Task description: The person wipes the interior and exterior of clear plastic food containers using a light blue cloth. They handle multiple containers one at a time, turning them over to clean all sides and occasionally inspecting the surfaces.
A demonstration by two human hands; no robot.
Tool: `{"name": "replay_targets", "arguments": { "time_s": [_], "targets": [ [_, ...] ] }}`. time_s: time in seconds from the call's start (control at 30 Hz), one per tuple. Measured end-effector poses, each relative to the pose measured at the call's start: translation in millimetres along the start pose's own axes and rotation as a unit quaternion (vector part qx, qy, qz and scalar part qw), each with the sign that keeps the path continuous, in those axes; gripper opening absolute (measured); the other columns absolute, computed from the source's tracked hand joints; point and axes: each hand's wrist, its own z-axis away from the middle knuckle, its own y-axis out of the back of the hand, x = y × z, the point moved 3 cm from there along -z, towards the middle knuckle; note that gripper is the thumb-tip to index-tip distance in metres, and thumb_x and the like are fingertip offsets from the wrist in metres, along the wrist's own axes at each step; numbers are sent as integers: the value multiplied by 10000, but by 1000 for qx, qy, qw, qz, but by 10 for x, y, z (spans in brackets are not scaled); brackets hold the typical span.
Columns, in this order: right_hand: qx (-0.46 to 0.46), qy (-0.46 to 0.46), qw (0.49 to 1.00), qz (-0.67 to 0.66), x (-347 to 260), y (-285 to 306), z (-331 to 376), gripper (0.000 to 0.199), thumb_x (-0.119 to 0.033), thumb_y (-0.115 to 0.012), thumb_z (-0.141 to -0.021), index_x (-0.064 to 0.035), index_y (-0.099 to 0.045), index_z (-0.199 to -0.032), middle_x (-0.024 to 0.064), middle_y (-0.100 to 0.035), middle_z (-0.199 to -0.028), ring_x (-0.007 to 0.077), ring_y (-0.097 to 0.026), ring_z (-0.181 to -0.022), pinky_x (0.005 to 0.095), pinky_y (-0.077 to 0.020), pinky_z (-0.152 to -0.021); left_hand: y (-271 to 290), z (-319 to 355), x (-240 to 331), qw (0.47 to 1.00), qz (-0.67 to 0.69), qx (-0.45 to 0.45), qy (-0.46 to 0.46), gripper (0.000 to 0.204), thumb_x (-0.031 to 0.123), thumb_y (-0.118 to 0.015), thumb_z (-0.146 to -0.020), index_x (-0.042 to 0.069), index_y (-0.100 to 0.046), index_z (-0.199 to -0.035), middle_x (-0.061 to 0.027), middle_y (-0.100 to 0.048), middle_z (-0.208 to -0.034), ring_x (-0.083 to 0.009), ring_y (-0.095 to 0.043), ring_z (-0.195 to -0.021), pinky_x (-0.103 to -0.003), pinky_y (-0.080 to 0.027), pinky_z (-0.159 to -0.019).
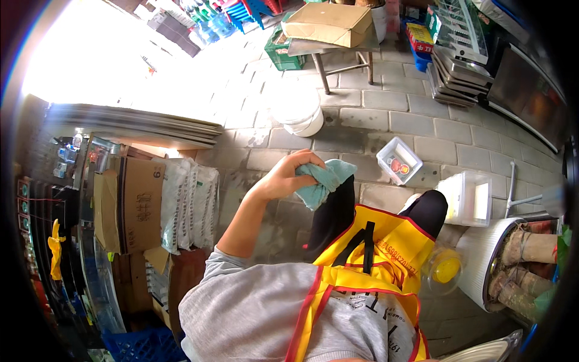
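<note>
My left hand (284, 174) is closed around a bunched teal cloth (327, 182), holding it above my left knee. The cloth hangs loosely past the fingers. I cannot see my right hand. In front of my knees, on the paving, sits a clear plastic box (411, 154) with small round items inside. A larger clear plastic container (484, 202) stands to the right. Close to my right side is a clear container with a yellow lid (447, 270). A yellow apron (386, 248) with red edging covers my lap.
A white bucket (307, 123) stands ahead. Beyond it, a low metal table (303, 47) bears a cardboard box (329, 24). At left are a carton (142, 205) and white packs (196, 205). A ribbed white tub (482, 256) with thick brown pieces stands at right, below stacked metal trays (449, 84).
</note>
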Motion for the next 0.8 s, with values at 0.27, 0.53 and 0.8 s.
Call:
{"name": "replay_targets", "arguments": {
  "time_s": [0.27,0.53,0.8],
  "targets": [
    [1,90,995,-41,-893,420,-711,253,-173,-484,-934,31,-625,-886,111,-658,-854,182,-617,-771,296,-495,-716,-71,-69,112,999,30,-10,-10,310,-40,-611,-700,2,-609,-1007,-73,-565,-937,-176,-553,-913,-291,-436,-817],
    [-66,191,941,-271,-1330,1393,42,270,-187,-481,-942,33,-624,-874,113,-653,-845,183,-614,-752,293,-499,-697,-158,-168,20,997,80,-11,-11,299,-22,-620,-724,21,-603,-1019,-59,-568,-952,-167,-540,-959,-293,-423,-846],
    [-167,669,590,-421,-2380,3595,1273,289,-200,-477,-949,34,-622,-862,116,-648,-836,183,-611,-732,290,-504,-678,-276,-696,-353,938,341,41,34,243,36,-572,-812,14,-559,-1053,-61,-590,-982,-144,-570,-929,-276,-461,-820]
  ]
}}
